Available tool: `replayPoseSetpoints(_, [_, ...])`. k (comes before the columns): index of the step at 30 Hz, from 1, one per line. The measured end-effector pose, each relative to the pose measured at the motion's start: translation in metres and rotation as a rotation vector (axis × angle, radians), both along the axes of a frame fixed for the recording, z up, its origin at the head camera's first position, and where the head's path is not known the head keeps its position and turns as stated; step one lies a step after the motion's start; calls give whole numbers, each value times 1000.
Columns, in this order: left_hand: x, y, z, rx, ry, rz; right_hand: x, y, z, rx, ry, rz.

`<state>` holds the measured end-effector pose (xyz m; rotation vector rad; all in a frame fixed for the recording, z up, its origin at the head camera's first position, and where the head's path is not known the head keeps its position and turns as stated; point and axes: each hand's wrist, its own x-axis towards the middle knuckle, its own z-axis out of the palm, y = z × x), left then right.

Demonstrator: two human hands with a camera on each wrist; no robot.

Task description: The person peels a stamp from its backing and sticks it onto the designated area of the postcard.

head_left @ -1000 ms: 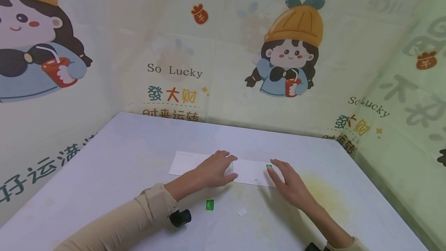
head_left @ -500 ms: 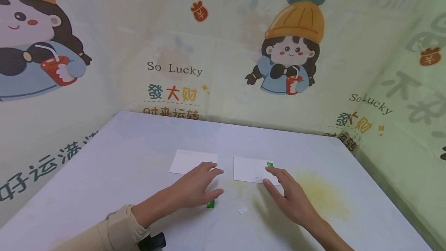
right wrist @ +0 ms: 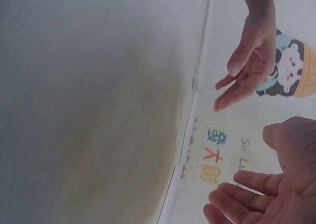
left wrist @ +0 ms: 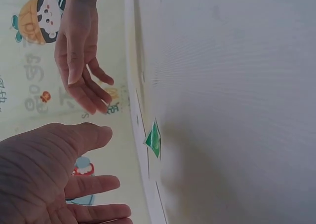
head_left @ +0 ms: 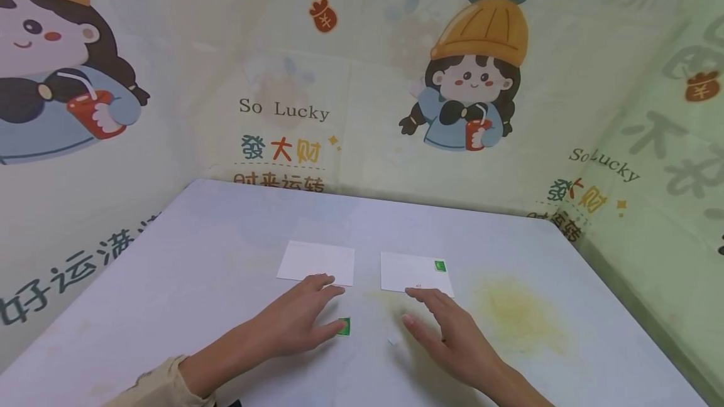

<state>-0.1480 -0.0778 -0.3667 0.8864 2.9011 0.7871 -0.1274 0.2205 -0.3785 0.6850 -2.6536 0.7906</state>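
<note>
Two white envelopes lie side by side on the table; the right envelope bears a green stamp in its upper right corner. A loose green stamp, also visible as a white-edged green stamp in the left wrist view, lies nearer the person. My left hand hovers beside it with fingers spread, its thumb overlapping the stamp in the head view. My right hand is held in the air in front of the right envelope, fingers apart, holding nothing. A small white paper piece lies between the hands.
The pale table has a yellowish patch at the right. A printed cloth with cartoon figures and lettering stands behind and around the table.
Both hands have drawn back from the envelopes toward the person. The left hand has moved from between the envelopes to the loose stamp, leaving both envelopes more exposed.
</note>
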Motion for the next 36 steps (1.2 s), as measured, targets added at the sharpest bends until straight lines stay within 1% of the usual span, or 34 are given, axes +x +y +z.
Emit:
replayPoseSetpoints(5, [2, -3, 0, -11, -1, 12, 1, -9, 2, 30, 19, 61])
replayPoseSetpoints(7, [1, -4, -1, -18, 3, 6, 0, -14, 3, 39, 9, 85])
replayPoseSetpoints(12, [-1, -3, -8, -64, 40, -45, -6, -27, 8, 43, -70, 153])
replayPoseSetpoints(17, [-4, -1, -14, -109, 70, -100, -15, -39, 10, 37, -161, 208])
replayPoseSetpoints(20, [-5, 0, -17, -116, 77, -124, -22, -45, 10, 42, -207, 217])
replayPoseSetpoints(25, [-4, 0, -17, -123, 99, -138, -32, -52, 9, 47, -268, 216])
replayPoseSetpoints(28, [-3, 1, -16, -134, 93, -135, -39, -56, 7, 54, -308, 203])
replayPoseSetpoints(33, [-3, 2, -17, -153, 59, -128, -47, -60, 3, 43, -360, 197])
replayPoseSetpoints(36, [-3, 3, -17, -158, 59, -130, -50, -62, 2, 34, -403, 198])
